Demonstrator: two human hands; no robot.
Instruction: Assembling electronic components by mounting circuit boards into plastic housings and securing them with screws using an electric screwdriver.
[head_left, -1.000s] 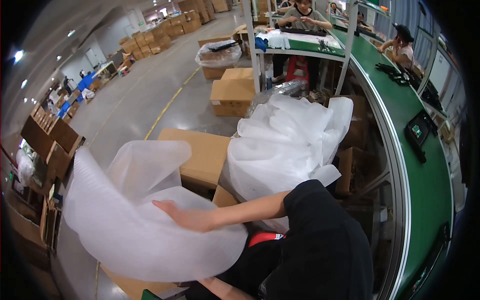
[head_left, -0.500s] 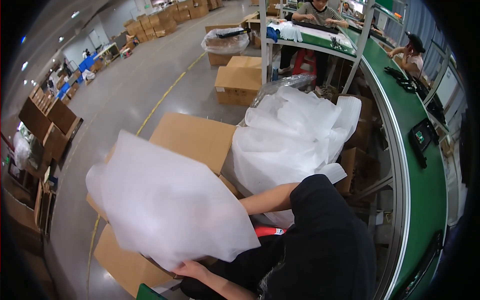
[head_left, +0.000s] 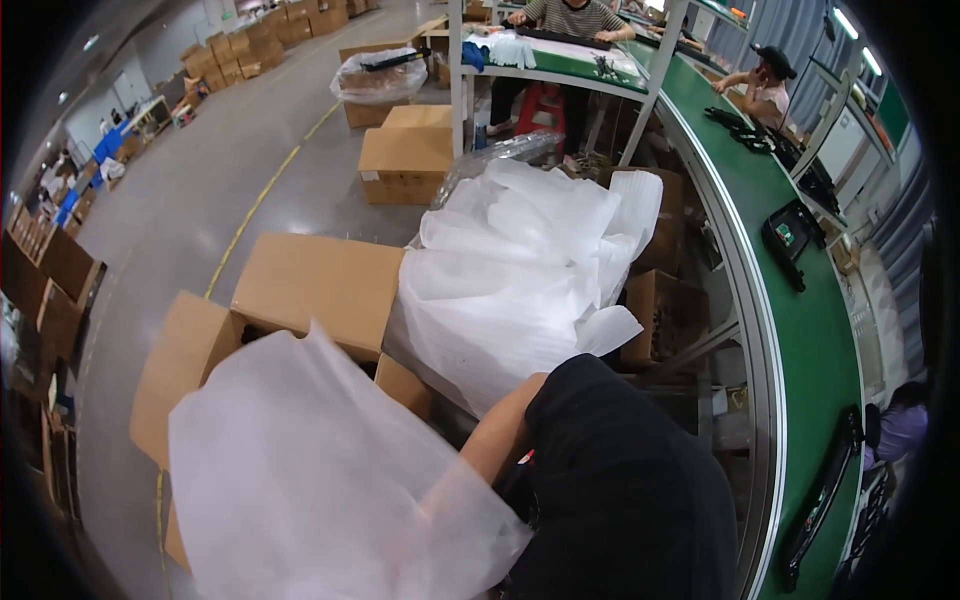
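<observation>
A thin white translucent packing foam sheet [head_left: 300, 470] spreads across the lower left, over the near part of an open cardboard box [head_left: 320, 285]. My right forearm [head_left: 500, 430] comes out of a black sleeve and goes behind this sheet. Only a faint skin-coloured shape shows through it, so my right hand's fingers cannot be made out. No part of my left hand can be seen clearly. Just beyond my right arm is a large heap of white foam sheets [head_left: 500, 290], loosely bunched up. Dark contents show in a gap of the box.
A long green workbench [head_left: 805, 350] with a metal edge runs along the right, with black plastic parts [head_left: 790, 240] on it. Co-workers sit beside benches farther back. A closed carton [head_left: 405, 160] and a plastic-lined box [head_left: 375, 85] stand on the floor ahead.
The foam sheet has come lower and nearer to me, uncovering more of the box's flaps. My left hand, visible at the sheet's lower edge before, is out of sight. The view has shifted right.
</observation>
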